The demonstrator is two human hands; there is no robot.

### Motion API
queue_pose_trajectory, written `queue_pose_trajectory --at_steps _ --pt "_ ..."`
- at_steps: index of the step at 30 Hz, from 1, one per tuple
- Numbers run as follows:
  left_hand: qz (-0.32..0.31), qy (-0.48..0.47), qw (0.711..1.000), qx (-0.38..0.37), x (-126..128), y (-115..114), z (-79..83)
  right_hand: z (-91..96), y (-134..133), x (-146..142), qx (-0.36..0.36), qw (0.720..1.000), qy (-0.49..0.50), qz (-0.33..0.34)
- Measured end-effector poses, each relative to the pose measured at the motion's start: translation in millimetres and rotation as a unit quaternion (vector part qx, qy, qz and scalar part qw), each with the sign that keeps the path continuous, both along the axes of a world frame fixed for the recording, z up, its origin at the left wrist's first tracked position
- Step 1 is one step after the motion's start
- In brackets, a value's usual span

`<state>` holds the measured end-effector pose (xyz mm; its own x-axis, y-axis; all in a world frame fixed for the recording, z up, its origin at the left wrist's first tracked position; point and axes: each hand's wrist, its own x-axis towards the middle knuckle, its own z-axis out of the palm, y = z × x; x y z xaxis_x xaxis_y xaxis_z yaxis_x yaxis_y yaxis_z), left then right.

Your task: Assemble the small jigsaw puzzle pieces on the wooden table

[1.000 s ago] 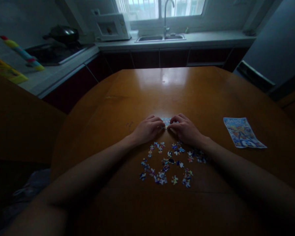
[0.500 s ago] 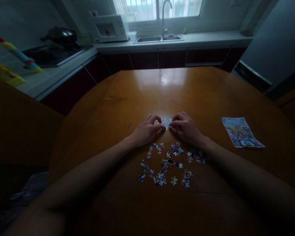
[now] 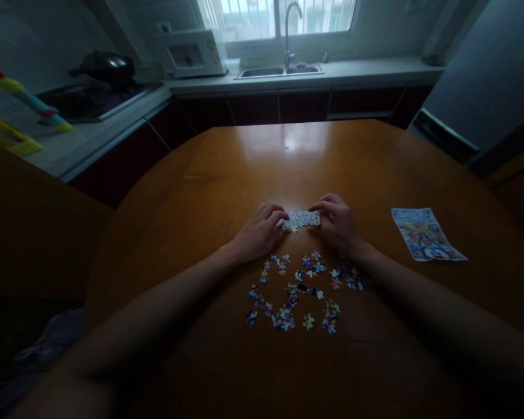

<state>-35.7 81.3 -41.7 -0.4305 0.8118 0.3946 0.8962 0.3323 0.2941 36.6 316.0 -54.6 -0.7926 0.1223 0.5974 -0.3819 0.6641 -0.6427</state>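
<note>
My left hand [image 3: 258, 234] and right hand [image 3: 338, 227], grips unclear, best steady the puzzle strip [image 3: 302, 219] flat, tabletop's far edge [image 3: 332, 125] ahead.

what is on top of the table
Loose puzzle pieces, a joined section between the left hand and right hand, and a printed sheet. Anything directly beneath the hands is covered.

There are two hands [image 3: 257, 233], one puzzle section [image 3: 302, 219], one sheet [image 3: 425, 234], one table [image 3: 227, 174], and loose pieces [image 3: 303, 288] too clustered to count.
</note>
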Motion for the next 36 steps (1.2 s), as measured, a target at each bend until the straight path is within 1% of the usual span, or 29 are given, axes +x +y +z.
queue_pose_trajectory --at_steps 3,7,10,15,20,23,27,32,36 --pt "-0.027 0.007 1.000 -0.007 -1.4 -1.3 -0.1 -1.6 3.5 -3.3 -0.090 0.995 0.003 -0.035" --pt "-0.056 0.011 0.998 -0.023 -2.8 -2.9 -0.7 -0.4 5.7 -6.0 -0.140 0.987 -0.024 -0.072" --pt "-0.057 0.007 0.998 -0.034 -2.7 -2.9 -0.9 1.5 5.3 -6.4 -0.153 0.983 -0.046 -0.086" --pt "-0.054 -0.004 0.998 -0.038 -0.8 -1.9 -0.1 2.6 4.4 -6.4 -0.148 0.984 -0.048 -0.084" --pt "-0.044 -0.018 0.999 -0.012 -0.2 -1.1 -0.1 0.7 5.5 -6.7 -0.152 0.982 -0.059 -0.093" --pt "-0.050 -0.012 0.999 -0.016 -1.2 -1.5 -1.2 -0.6 5.9 -8.1 -0.167 0.980 -0.066 -0.089" --pt "-0.055 -0.007 0.998 -0.037 -3.0 -2.5 -2.6 -0.4 7.4 -10.6 -0.232 0.962 -0.103 -0.103" --pt "-0.057 -0.012 0.998 -0.036 -3.1 -2.0 -1.8 2.6 11.2 -12.1 -0.316 0.932 -0.137 -0.110" --pt "-0.060 -0.031 0.998 -0.014 -4.1 -2.1 -1.8 4.3 13.1 -12.4 -0.349 0.921 -0.141 -0.105"
